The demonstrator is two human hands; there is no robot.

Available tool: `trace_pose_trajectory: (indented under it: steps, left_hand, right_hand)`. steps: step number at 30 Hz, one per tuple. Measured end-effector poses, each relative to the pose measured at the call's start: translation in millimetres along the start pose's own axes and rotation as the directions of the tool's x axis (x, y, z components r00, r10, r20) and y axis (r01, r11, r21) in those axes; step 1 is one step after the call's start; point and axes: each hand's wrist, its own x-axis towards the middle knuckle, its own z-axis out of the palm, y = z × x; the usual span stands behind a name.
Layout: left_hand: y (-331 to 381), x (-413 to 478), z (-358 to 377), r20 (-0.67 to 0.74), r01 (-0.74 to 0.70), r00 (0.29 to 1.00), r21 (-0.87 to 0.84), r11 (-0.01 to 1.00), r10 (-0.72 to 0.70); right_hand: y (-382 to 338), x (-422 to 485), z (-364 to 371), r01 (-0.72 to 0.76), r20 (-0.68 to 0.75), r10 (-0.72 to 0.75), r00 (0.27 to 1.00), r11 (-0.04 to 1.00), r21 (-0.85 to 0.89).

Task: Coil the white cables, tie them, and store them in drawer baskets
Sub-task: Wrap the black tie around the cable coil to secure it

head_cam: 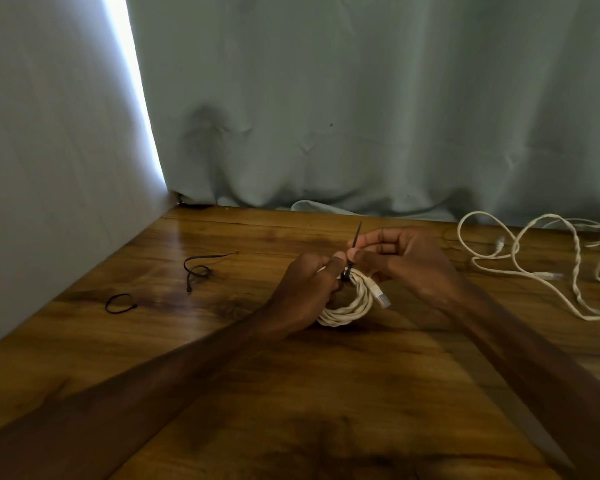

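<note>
Just right of the frame's centre, a coiled white cable (349, 303) stands on edge on the wooden table (326, 393), a clear plug hanging at its right side. The left hand (307, 289) is closed around the coil's left part, its thumb pressed at the top where a black zip tie (352, 256) wraps the loops. The right hand (400, 258) pinches the tie's tail — it sticks up past the fingertips. At right lie loose white cables (534, 261); at left, two spare black ties (198, 268) rest apart on the wood.
</note>
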Motion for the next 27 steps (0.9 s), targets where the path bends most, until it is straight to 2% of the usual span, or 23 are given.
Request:
trace_pose_trajectory:
  steps: [10, 27]
  left_hand:
    - [0.4, -1.1, 1.2, -0.041, -0.078, 0.996, 0.039, 0.996, 0.080]
    - [1.8, 0.4, -0.4, -0.041, -0.047, 0.998, -0.018, 0.999, 0.046]
  right_hand:
    - [2.7, 4.2, -5.5, -0.042, 0.009, 0.042, 0.999, 0.999, 0.026]
    - [3.6, 4.5, -4.3, -0.007, 0.028, 0.007, 1.000, 1.000, 0.016]
